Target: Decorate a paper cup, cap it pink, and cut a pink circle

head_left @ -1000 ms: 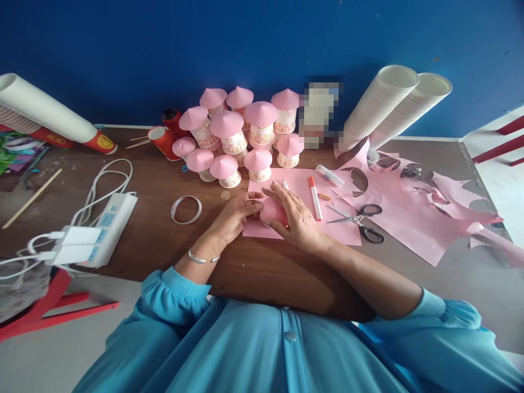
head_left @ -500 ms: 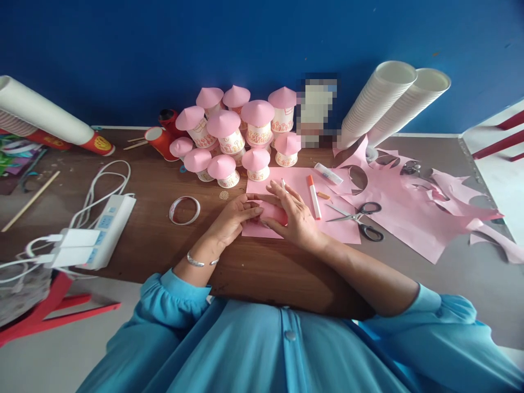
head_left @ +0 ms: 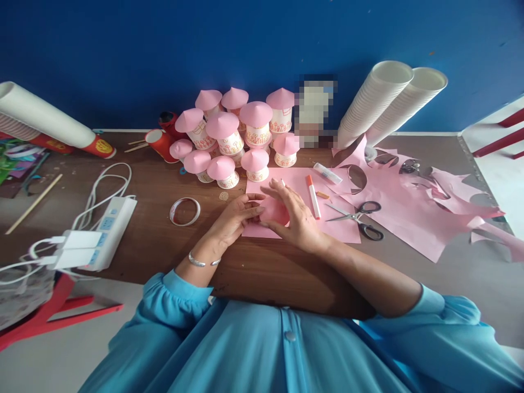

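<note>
Between my hands is a small curved piece of pink paper (head_left: pixel 275 212), looking like a shallow cone; part of it is hidden by fingers. My left hand (head_left: pixel 237 218) pinches its left edge between thumb and fingers. Curved around the right side, my right hand (head_left: pixel 302 222) holds it with the thumb at the near edge and the fingers over the far side. Beneath lies a flat pink sheet (head_left: pixel 335 232). On that sheet, right of my hands, are an orange-and-white marker (head_left: pixel 313 197), a clear glue tube (head_left: pixel 327 173) and scissors (head_left: pixel 360 216) with black handles, blades partly apart.
Behind my hands stand several small paper-cup houses (head_left: pixel 223 139) with pink cone roofs. Stacked white cups (head_left: pixel 374 103) lean at the back right, near cut pink scraps (head_left: pixel 417 218). A tape ring (head_left: pixel 185 224) and a power strip (head_left: pixel 112 232) lie at left.
My right fingers have lifted and spread slightly, showing more of the pink paper, which looks rounder now. My left hand keeps its pinch. The camera view has shifted a little.
</note>
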The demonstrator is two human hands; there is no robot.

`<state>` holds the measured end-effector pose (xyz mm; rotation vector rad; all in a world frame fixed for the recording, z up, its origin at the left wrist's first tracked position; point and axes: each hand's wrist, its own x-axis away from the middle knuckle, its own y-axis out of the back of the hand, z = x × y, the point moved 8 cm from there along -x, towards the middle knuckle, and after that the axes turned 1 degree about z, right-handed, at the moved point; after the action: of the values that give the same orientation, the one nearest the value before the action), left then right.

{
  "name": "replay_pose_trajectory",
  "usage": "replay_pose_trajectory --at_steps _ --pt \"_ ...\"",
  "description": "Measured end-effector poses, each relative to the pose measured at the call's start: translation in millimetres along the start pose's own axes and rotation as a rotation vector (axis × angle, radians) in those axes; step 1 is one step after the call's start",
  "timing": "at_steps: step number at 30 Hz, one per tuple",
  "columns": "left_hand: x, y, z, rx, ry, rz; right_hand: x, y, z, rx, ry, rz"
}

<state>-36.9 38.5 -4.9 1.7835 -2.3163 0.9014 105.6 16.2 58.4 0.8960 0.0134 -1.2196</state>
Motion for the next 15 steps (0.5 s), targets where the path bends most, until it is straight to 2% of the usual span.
replay_pose_trajectory --at_steps 5,15 --pt "-2 1.0 -3 0.004 0.003 -0.038 5 19 -5 -0.040 -0.089 -0.040" --pt "-8 -5.6 -3 0.009 0.009 -0.053 15 13 -14 -0.014 -0.117 -0.010"
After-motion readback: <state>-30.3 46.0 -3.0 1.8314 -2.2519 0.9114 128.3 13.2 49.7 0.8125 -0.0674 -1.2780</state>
